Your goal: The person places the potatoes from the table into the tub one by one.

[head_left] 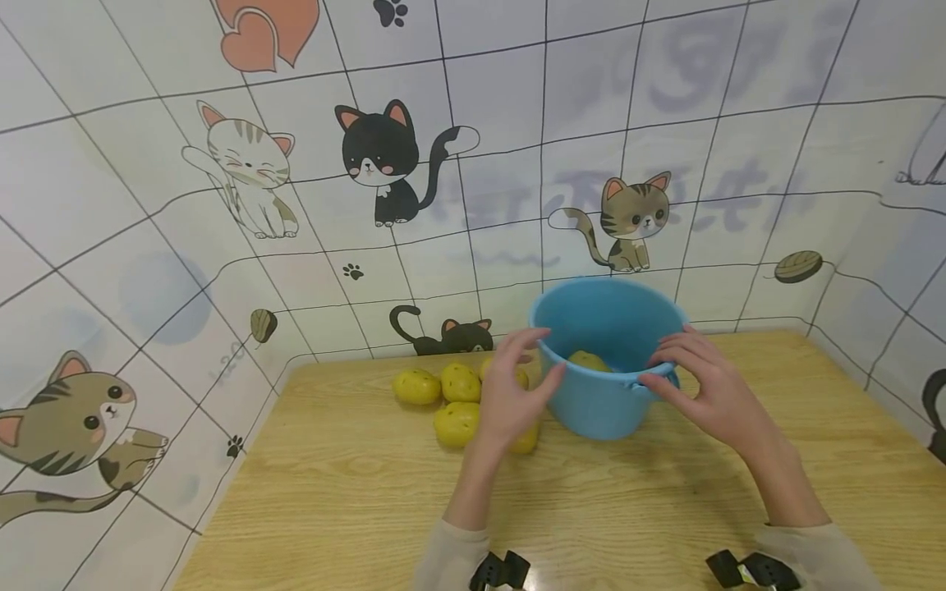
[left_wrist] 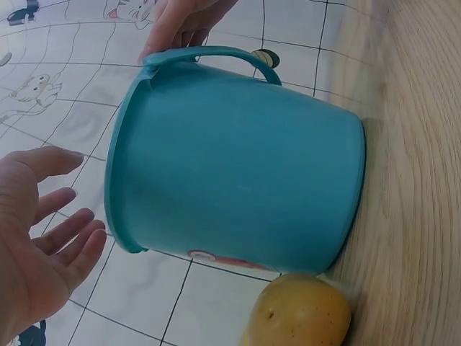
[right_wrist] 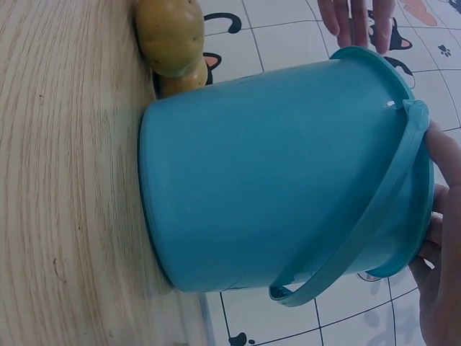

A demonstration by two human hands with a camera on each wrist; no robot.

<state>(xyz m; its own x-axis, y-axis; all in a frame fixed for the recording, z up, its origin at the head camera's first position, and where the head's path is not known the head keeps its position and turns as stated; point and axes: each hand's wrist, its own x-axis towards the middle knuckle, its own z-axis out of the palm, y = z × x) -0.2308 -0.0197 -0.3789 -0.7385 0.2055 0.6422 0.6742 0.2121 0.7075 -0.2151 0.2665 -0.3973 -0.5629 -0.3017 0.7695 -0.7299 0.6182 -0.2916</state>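
Pale sleeves at my two wrists, with black clips on them, lie closest to the head camera. Further out, left of my left fingers and partly behind them, yellow potatoes sit clustered on the wooden worktop; some are hidden, so I can't count them all. My left hand comes next, thumb and fingers spread in a loose curve with nothing in them, right by the near-left rim of the blue bucket; whether a fingertip brushes that rim, I can't tell.

The bucket is between my two sets of fingers, mouth upward, its base close to the wood. One potato shows inside, below the rim and between my hands. On the far right my right hand grips the rim, fingers over the inside and thumb outside, and the bucket's handle drops from just beside that thumb. Beyond all my fingers rises a wall printed with cartoon cats.
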